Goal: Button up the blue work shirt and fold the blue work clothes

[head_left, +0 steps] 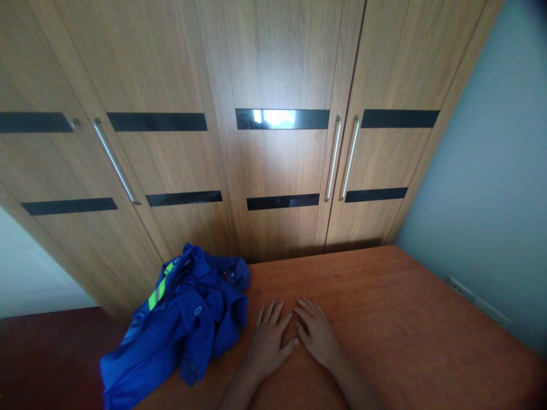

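Observation:
My left hand (270, 340) lies flat on the reddish-brown wooden table (397, 330), palm down, with its fingers spread. Beside it my right hand (315, 331) also rests palm down on the tabletop, fingers stretched out and holding nothing. The two hands almost meet at the thumbs and index fingers. Just left of my left hand is a crumpled blue work garment (183, 319) with a yellow-green and grey reflective stripe (158, 292). It lies in a heap, and part of it hangs over the table's left edge.
Behind the table stands a wooden wardrobe (282, 165) with black inlay strips and long metal handles (333, 159); its doors are closed. A pale wall (482, 188) with socket plates (474, 299) borders the table on the right. Dark red floor (47, 359) shows at lower left.

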Demonstrator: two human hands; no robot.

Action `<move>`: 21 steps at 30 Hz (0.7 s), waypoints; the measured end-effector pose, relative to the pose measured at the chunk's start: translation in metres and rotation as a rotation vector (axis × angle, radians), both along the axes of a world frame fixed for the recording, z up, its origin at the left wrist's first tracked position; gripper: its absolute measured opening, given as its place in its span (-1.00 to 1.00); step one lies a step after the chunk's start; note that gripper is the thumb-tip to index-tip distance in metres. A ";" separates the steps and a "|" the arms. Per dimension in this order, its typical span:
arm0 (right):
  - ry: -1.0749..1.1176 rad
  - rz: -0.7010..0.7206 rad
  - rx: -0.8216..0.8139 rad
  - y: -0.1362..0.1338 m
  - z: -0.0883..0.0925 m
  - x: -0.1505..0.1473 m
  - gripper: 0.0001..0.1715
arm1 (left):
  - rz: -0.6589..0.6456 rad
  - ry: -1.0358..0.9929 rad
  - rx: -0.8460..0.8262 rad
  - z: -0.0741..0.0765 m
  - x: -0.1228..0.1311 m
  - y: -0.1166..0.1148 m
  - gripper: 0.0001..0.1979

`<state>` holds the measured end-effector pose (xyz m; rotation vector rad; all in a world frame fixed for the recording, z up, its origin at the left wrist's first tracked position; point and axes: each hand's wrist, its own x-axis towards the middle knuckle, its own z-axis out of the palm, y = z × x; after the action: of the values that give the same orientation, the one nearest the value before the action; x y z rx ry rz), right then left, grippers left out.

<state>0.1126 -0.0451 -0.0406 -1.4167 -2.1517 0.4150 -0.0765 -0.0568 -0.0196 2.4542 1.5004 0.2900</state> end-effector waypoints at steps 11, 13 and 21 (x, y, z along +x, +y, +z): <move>0.031 -0.004 -0.011 0.001 0.001 0.000 -0.44 | 0.022 -0.071 0.035 0.008 0.002 -0.005 -0.45; 0.029 -0.002 -0.014 0.001 0.001 0.000 -0.43 | 0.022 -0.138 0.063 0.020 0.005 -0.012 -0.51; 0.030 -0.004 0.002 0.000 0.001 0.000 -0.49 | 0.217 -0.317 0.577 0.126 -0.029 -0.026 -0.65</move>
<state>0.1129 -0.0450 -0.0396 -1.4048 -2.1248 0.4298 -0.1058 -0.0827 0.1066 2.4600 1.7102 1.2452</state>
